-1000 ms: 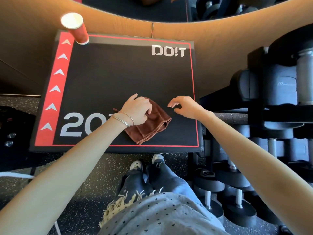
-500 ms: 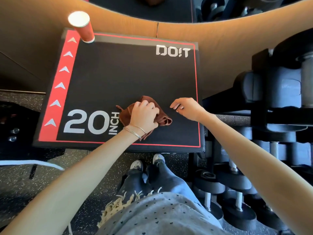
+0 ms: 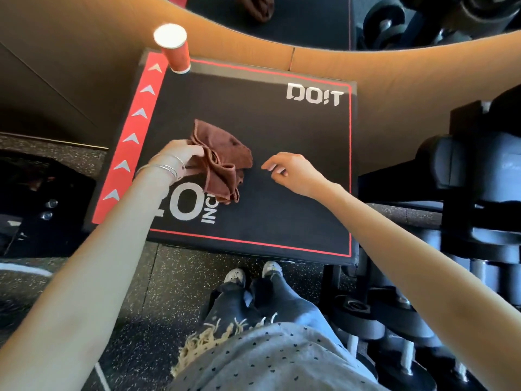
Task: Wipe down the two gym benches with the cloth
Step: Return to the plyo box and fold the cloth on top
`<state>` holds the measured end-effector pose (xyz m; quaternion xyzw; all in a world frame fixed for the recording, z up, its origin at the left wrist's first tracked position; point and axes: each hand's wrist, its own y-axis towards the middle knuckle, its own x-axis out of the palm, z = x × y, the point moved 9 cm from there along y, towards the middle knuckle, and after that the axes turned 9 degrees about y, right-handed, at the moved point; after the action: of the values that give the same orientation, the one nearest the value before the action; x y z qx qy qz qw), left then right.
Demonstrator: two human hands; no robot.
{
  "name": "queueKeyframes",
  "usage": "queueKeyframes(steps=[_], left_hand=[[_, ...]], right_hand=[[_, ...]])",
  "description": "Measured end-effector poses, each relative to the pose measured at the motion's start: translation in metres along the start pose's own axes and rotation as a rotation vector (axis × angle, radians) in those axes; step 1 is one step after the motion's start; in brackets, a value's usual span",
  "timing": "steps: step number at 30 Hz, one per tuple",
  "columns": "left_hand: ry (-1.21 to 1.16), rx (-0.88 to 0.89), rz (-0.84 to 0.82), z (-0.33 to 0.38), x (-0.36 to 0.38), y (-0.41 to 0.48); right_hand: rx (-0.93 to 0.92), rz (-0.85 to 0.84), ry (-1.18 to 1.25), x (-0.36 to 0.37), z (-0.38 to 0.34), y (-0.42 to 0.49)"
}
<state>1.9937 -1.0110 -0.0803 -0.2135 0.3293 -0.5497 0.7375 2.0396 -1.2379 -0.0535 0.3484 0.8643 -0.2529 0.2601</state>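
A black padded box [image 3: 296, 136] with a red border, a red arrow strip and "20 INCH" lettering stands in front of me. A crumpled brown cloth [image 3: 222, 162] lies on its top near the middle left. My left hand [image 3: 176, 156] grips the cloth's left side, bracelets on the wrist. My right hand [image 3: 290, 170] hovers just right of the cloth with fingers loosely curled, holding nothing. A second bench is not clearly visible.
A red paper cup [image 3: 173, 50] stands on the box's far left corner. A dumbbell rack [image 3: 479, 198] fills the right side, with dumbbells [image 3: 366, 320] on the floor below. A wooden wall [image 3: 394, 60] with a mirror above rises behind the box. My feet [image 3: 253, 273] stand on speckled rubber floor.
My left hand has dragged the cloth leftward and further up the box top, so it now covers part of the "20". The right hand stayed near its place, just right of the cloth.
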Motion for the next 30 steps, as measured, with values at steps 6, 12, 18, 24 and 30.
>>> queueKeyframes(steps=[6,12,18,24,30], left_hand=[[0.310,0.036,0.326,-0.025,-0.056,0.009],[0.822,0.685,0.335,0.013,-0.021,-0.031],[1.220,0.706,0.239,-0.017,0.024,-0.039],[1.250,0.749,0.233,-0.025,0.006,-0.035],[1.107,0.777,0.121,-0.030,0.008,-0.037]], right_hand=[[-0.056,-0.001,-0.068,0.027,-0.035,0.031],[-0.016,0.043,-0.152,0.036,-0.039,0.063],[0.022,-0.075,-0.290,0.051,-0.037,0.085],[0.108,-0.107,-0.263,0.034,-0.030,0.080],[0.282,-0.162,-0.280,0.006,0.028,0.003]])
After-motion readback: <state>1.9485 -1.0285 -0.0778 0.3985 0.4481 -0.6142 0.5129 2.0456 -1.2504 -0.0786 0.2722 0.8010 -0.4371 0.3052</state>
